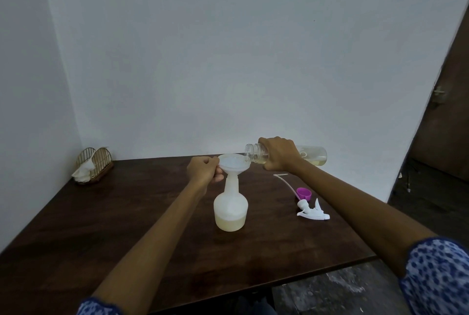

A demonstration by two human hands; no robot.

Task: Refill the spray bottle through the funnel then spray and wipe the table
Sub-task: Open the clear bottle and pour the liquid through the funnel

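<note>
A person refills a white spray bottle (pixel 230 209) standing upright near the centre of the dark tabletop (pixel 127 226), a pale liquid filling only its bottom portion. The left hand (pixel 205 170) pinches the rim of the white funnel (pixel 234 162) seated in the bottle's neck, steadying it. The right hand (pixel 279 153) has its grip wrapped around a clear refill bottle (pixel 285 154), tipped nearly level, mouth at the funnel's 3 o'clock edge; a little yellowish liquid remains near its base. The pour appears under way, the refill step unfinished. Next, the clear bottle likely needs tilting further, then setting down so the funnel can come out. The trigger sprayer head (pixel 312 210) and a purple cap (pixel 303 193) lie at the spray bottle's 3 o'clock, apart from it. A wire holder with a cloth (pixel 93 165) sits at 10 o'clock.
</note>
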